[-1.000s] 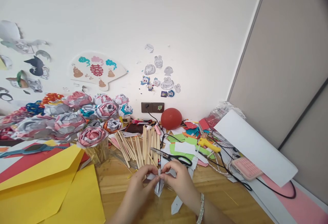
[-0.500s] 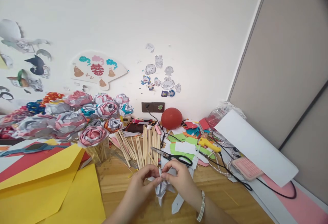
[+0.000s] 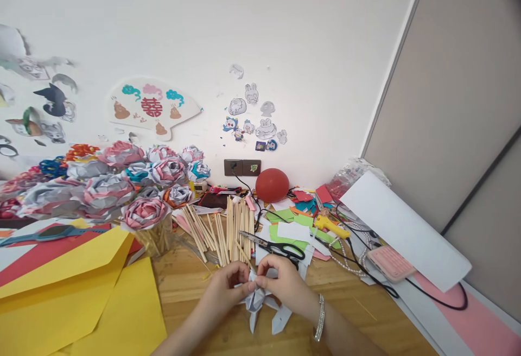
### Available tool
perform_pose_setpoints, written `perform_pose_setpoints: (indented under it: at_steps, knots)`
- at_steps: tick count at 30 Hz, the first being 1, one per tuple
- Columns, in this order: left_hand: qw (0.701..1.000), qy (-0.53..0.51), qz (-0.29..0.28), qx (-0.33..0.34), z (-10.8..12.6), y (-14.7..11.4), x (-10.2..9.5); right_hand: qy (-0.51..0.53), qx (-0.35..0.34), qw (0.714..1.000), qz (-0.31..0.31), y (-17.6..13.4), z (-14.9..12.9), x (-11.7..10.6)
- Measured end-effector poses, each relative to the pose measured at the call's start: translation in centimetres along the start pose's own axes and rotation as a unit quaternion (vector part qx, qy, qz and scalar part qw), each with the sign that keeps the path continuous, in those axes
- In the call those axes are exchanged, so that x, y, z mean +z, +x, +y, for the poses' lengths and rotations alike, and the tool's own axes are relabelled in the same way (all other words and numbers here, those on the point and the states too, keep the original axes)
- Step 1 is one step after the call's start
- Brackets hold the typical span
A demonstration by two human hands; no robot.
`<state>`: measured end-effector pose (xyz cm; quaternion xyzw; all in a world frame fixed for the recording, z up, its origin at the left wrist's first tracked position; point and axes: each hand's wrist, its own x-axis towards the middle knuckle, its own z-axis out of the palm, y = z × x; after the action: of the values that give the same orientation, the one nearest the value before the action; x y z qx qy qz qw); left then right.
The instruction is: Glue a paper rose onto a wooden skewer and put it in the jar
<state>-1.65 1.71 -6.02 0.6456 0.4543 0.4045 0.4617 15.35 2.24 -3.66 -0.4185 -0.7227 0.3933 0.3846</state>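
Between my hands is a folded white paper piece (image 3: 255, 300) with pointed, petal-like flaps hanging below the fingers. My left hand (image 3: 230, 285) pinches its upper left side between thumb and fingers. From the right, my right hand (image 3: 280, 283), with a bracelet at the wrist, pinches the same paper near its top. The fingers partly hide the pinched part. Another white paper strip (image 3: 280, 320) lies on the table under my right hand. Just beyond the hands rest black-handled scissors (image 3: 280, 247) and several wooden sticks (image 3: 240, 226).
Paper flowers (image 3: 146, 214) stand at the left behind yellow paper sheets (image 3: 118, 312). A red balloon (image 3: 272, 184) sits by the wall. To the right are a yellow glue gun (image 3: 331, 226), black cables, a pink keypad-like device (image 3: 391, 262) and a large white sheet (image 3: 407, 231).
My fingers have shifted slightly on the white paper piece, and its flaps have turned a little. Both hands keep their pinch. The whole view has moved slightly.
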Motion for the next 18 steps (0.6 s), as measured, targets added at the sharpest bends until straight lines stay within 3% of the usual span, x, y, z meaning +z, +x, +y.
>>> perform_pose_setpoints:
  at_steps: [8, 18]
  knots:
    - [1.0, -0.002, -0.022, -0.014, 1.2, -0.3, 0.1, 0.019, 0.006, 0.999, -0.044, 0.0, 0.4, -0.3]
    - [0.995, -0.041, -0.073, -0.052, 1.4, -0.2, -0.3, 0.034, 0.047, 0.997, -0.044, -0.1, 0.3, 0.1]
